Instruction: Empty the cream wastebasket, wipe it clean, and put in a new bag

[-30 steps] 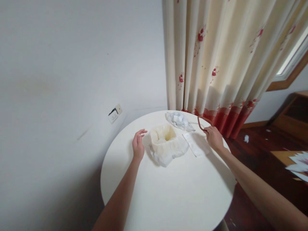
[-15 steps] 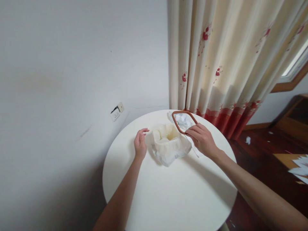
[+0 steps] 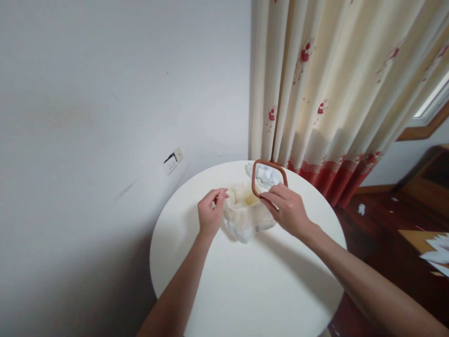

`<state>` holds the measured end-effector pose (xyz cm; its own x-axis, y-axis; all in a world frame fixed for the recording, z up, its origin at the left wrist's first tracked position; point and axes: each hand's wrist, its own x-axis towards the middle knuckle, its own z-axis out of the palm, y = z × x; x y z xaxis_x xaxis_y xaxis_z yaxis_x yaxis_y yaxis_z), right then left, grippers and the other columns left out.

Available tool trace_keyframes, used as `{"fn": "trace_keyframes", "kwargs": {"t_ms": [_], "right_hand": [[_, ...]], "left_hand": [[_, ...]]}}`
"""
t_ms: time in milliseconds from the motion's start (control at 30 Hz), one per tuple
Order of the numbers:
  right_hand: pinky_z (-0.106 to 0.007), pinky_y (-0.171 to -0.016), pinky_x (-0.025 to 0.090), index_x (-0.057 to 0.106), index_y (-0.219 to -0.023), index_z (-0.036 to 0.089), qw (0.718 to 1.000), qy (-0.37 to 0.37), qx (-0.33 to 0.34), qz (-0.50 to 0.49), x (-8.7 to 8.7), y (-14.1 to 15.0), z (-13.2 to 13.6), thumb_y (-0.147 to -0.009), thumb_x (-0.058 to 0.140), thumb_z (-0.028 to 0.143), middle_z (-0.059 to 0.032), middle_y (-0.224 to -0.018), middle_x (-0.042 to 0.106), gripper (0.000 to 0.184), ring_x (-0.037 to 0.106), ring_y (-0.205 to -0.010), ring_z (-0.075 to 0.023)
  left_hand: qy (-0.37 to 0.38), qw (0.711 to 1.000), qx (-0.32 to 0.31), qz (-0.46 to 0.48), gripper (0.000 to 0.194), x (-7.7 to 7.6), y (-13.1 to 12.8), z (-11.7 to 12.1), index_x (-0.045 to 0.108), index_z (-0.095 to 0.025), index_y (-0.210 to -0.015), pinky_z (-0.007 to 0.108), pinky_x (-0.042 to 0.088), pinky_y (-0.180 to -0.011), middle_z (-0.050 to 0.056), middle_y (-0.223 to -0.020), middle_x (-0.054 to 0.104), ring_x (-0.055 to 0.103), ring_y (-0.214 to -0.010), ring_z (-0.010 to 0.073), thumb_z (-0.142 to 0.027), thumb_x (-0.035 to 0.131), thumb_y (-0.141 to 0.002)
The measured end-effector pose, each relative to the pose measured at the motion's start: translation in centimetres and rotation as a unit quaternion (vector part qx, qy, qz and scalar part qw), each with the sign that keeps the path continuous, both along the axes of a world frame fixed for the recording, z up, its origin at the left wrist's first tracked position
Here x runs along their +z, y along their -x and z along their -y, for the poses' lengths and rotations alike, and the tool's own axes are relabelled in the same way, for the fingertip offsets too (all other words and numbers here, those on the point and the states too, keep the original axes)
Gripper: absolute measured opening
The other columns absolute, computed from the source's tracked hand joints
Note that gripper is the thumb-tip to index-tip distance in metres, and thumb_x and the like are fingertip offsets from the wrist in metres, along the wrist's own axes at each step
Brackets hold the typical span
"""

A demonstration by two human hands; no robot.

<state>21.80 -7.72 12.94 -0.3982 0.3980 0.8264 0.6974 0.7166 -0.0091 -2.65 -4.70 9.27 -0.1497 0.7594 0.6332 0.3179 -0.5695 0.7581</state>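
A whitish plastic bag (image 3: 242,222) lines or covers a small bin-like container on the round table, its mouth folded outward. The container itself is mostly hidden by the bag. At the left side of that mouth, my left hand (image 3: 211,213) has thumb and forefinger pinched together on the bag's edge. My right hand (image 3: 289,210) grips the near side of a brown rounded-square rim ring (image 3: 269,163), holding it tilted above the right side of the bag. Behind the ring lies a crumpled pale plastic bundle (image 3: 268,177).
The round white table (image 3: 224,295) stands against the wall, with a power socket (image 3: 170,164) to its left. A floral curtain (image 3: 329,93) hangs behind it. To the right, papers (image 3: 438,250) lie on a brown board, and scraps (image 3: 361,209) are on the dark floor.
My left hand has moved right to the bag's edge, and its fingers have closed. My right hand has shifted slightly left with the ring, bringing it closer over the bag and tilting it more upright.
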Motion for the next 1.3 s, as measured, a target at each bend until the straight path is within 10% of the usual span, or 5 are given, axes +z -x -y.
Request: {"fn": "trace_keyframes", "kwargs": {"t_ms": [233,433,567,700,1300], "right_hand": [[-0.032,-0.073,0.046,0.074,-0.093,0.018,0.997,0.053,0.023,0.046,1.4,5.5,1.4,-0.104,0.054,0.022,-0.0065,-0.081,0.066,0.023,0.058,-0.080,-0.0201],[-0.040,-0.090,0.048,0.074,-0.119,0.017,0.986,0.068,-0.086,-0.125,5.1,1.4,-1.1,-0.098,0.063,0.032,-0.0149,-0.115,0.071,0.028,0.062,-0.104,-0.0278],[-0.029,-0.069,0.046,0.080,-0.097,0.014,0.956,0.257,-0.017,-0.138,5.3,-0.5,-4.4,-0.097,0.055,0.029,-0.0068,-0.083,0.075,0.029,0.065,-0.075,-0.0198],[-0.024,-0.055,0.037,0.074,-0.066,0.013,0.914,0.366,-0.007,-0.175,3.4,-0.5,-6.9,-0.089,0.057,0.027,-0.0028,-0.058,0.067,0.032,0.057,-0.056,-0.0143],[-0.025,-0.063,0.045,0.082,-0.077,0.013,0.880,0.415,-0.100,-0.207,-1.1,1.0,-7.8,-0.081,0.061,0.019,-0.0077,-0.071,0.078,0.023,0.070,-0.069,-0.0191]], "left_hand": [[0.156,0.980,-0.105,0.058,0.036,4.5,-2.7,3.5,0.078,-0.013,-0.102,0.019,0.040,-0.048,-0.001,-0.062,0.063,0.050,-0.051,0.0085,-0.045,0.067,-0.088],[0.180,0.982,-0.048,0.032,0.032,5.6,-1.2,1.7,0.079,-0.013,-0.096,0.019,0.035,-0.044,-0.001,-0.059,0.062,0.046,-0.047,0.0077,-0.039,0.066,-0.083],[0.177,0.979,-0.069,-0.068,0.030,6.2,-0.1,-1.2,0.076,-0.014,-0.077,0.020,0.035,-0.050,-0.001,-0.061,0.060,0.047,-0.054,0.0090,-0.039,0.062,-0.085],[0.152,0.984,-0.050,-0.082,0.039,5.7,0.0,-4.2,0.071,-0.014,-0.067,0.022,0.035,-0.055,0.000,-0.062,0.061,0.049,-0.060,0.0115,-0.044,0.058,-0.087],[0.155,0.981,0.035,-0.109,0.035,-0.4,-0.1,-5.6,0.080,-0.017,-0.107,0.037,0.051,-0.095,0.011,-0.106,0.077,0.070,-0.102,0.0246,-0.029,0.052,-0.093]]}}
